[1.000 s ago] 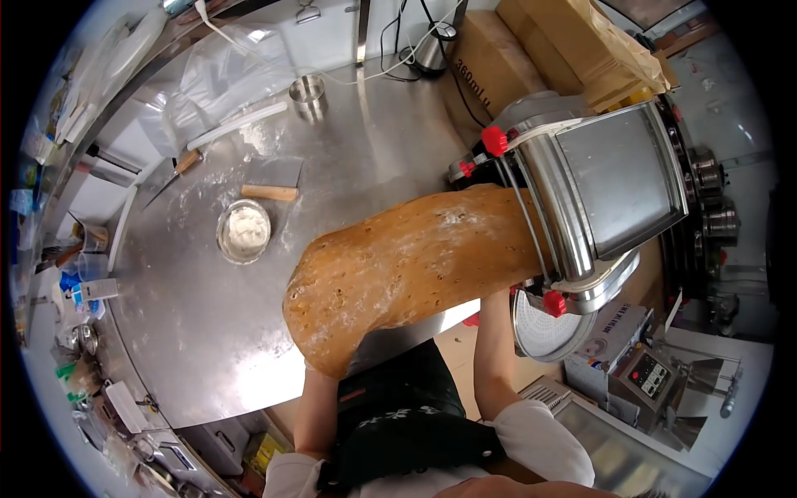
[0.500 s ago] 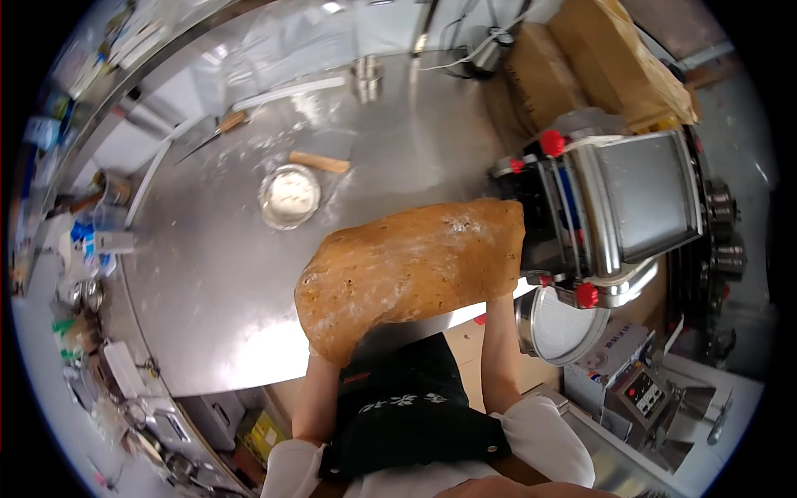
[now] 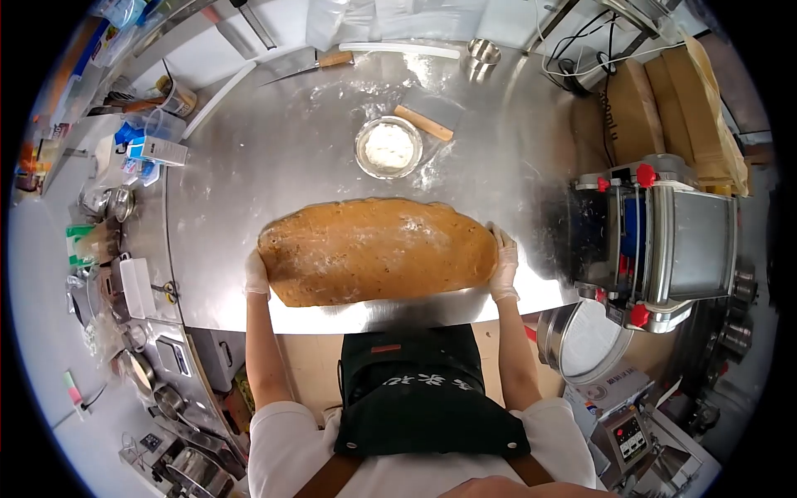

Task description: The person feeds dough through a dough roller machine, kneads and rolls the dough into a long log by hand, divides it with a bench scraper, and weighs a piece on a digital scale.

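Table of shiny metal spreads out in front of the person, its far half streaked with white powder. At its right end stands a roller machine with red knobs, and behind that I can see brown cardboard boxes. Next comes the sheet of brown dough, stretched sideways between the two hands above the near part of the table, well apart from the machine; from here I can't tell whether its underside rests on the metal. A round sieve sits just on the near side of the machine. Beyond the dough stands a bowl of white powder. A scraper with a wooden handle lies close by it, and a knife lies farther back.

Both hands wear thin gloves. The left hand grasps the left end of the dough, its fingers mostly hidden by the sheet. The right hand grasps the right end, fingers partly curled along the edge; how tightly, I can't tell. Smallest is a metal cup near the far edge.
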`<state>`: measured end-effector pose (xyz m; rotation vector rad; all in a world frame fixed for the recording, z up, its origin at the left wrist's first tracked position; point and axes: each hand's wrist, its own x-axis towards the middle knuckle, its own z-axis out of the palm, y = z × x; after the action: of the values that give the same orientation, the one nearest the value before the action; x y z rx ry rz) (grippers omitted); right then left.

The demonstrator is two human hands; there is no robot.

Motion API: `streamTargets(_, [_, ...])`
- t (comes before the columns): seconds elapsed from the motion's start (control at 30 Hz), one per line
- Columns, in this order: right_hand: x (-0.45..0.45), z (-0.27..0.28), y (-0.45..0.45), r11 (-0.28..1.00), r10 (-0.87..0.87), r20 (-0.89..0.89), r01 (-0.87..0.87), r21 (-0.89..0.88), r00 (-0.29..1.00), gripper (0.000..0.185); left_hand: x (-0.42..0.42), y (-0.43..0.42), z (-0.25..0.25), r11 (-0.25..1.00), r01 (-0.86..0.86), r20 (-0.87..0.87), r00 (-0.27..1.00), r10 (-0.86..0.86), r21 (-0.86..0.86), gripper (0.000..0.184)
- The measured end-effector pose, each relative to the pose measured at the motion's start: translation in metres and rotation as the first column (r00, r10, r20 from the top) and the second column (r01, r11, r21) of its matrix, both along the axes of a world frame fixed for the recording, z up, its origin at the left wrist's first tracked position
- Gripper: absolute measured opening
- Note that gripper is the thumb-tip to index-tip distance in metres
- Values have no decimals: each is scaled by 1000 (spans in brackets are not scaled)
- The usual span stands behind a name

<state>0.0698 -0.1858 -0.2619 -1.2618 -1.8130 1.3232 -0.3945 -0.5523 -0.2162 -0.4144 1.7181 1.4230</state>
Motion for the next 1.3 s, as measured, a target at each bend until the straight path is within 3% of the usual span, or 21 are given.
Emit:
streamTargets(0.03, [0,35,-2,955,40,279,-119,271,960,34,4,2,0,982,109,-231,962,-143,-153,53])
streamTargets(0.1, [8,58,-6,934,-121,361,-16,356,925,31,37,25,10,854,209,-563,674,-479,-476,57])
streamTargets(0.13, [15,55,-7,953,-279,191,246,176,941,30,58,38,17,761,189,-636,446,-630,-621,59])
streamTargets(0.17, [21,56,-6,887,-458,44,460,-48,888,29,75,49,22,663,117,-639,187,-746,-739,62])
streamTargets(0.2, [28,61,-2,871,-488,79,491,-31,869,29,87,54,19,589,91,-588,45,-808,-803,64])
streamTargets(0.27, [37,70,6,836,-542,147,549,-10,827,28,98,51,-11,387,105,-397,-95,-913,-916,70])
streamTargets(0.37, [44,51,13,921,-388,338,345,181,858,27,98,54,-5,366,178,-383,-72,-921,-913,72])
streamTargets(0.47, [30,42,20,928,-313,470,158,339,825,22,102,56,6,549,230,-554,47,-831,-803,72])
streamTargets(0.53, [19,41,20,915,-255,533,23,402,807,15,100,59,12,557,213,-561,47,-826,-803,71])
streamTargets(0.57, [10,44,16,947,-285,466,173,269,838,14,94,60,12,555,167,-569,-54,-820,-815,69])
streamTargets(0.6, [-7,66,11,947,-321,406,300,116,856,13,85,66,15,574,134,-583,-40,-811,-808,67])
streamTargets(0.63, [-15,67,-1,950,-288,377,211,232,881,13,77,71,17,593,102,-598,-26,-801,-799,65])
streamTargets(0.7, [-43,61,-36,896,-117,225,5,445,967,18,50,81,9,587,46,-586,20,-810,-809,59])
streamTargets(0.8, [-75,46,-79,795,175,350,-341,501,920,23,9,94,3,501,68,-500,26,-866,-863,51])
streamTargets(0.9, [-83,40,-92,727,208,493,-470,500,845,28,5,107,8,434,114,-440,-40,-897,-894,49])
streamTargets(1.0, [-84,63,-87,732,294,479,-517,444,827,34,9,103,-3,387,103,-398,-125,-909,-916,50])
streamTargets(1.07, [-71,93,-84,835,246,489,-440,332,837,35,7,106,-4,346,87,-356,-142,-924,-934,52])
streamTargets(1.1, [-57,102,-81,890,165,498,-345,296,852,35,2,103,5,394,160,-418,-170,-892,-905,54])
streamTargets(1.17, [2,111,-72,949,-95,433,-49,311,896,34,-16,95,15,324,298,-370,-113,-922,-898,52])
streamTargets(1.2, [40,113,-64,941,-237,417,102,322,877,34,-22,92,22,289,365,-340,-85,-936,-885,51])
streamTargets(1.3, [153,116,-33,822,-564,409,445,354,717,33,-27,109,62,119,408,-206,-175,-963,-905,38])
